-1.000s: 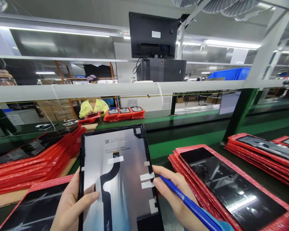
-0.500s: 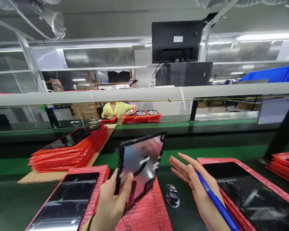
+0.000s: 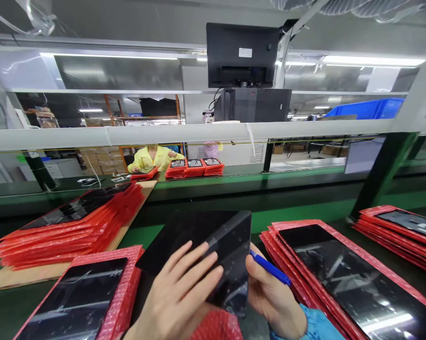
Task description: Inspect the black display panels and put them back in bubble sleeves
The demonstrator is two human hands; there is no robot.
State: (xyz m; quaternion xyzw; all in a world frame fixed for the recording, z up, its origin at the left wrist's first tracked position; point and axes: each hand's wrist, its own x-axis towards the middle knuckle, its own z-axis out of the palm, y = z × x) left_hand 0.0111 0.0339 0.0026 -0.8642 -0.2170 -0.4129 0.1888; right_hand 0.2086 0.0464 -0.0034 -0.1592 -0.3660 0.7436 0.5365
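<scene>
A black display panel (image 3: 199,231) is held up in front of me, its glossy glass side showing. My right hand (image 3: 269,293) grips the panel's right edge, with the thumb in front and the other fingers mostly hidden behind it. A blue pen (image 3: 271,267) is also held in that hand, pointing out to the right. My left hand (image 3: 179,288) lies across the front of the glass with its fingers stretched and spread. Below the panel, a red bubble-wrap sleeve (image 3: 216,327) shows in part.
Panels on red bubble sleeves lie left (image 3: 80,297) and right (image 3: 362,278). A tall red stack (image 3: 71,226) rests on a cardboard sheet (image 3: 32,277); another stack (image 3: 400,231) stands far right. A white rail (image 3: 184,131) crosses ahead; beyond it sits a person in yellow (image 3: 154,158).
The panel has turned from its silver back to its black glass side. My right hand has come in and taken its edge; my left fingers now spread over the glass. The view has shifted right.
</scene>
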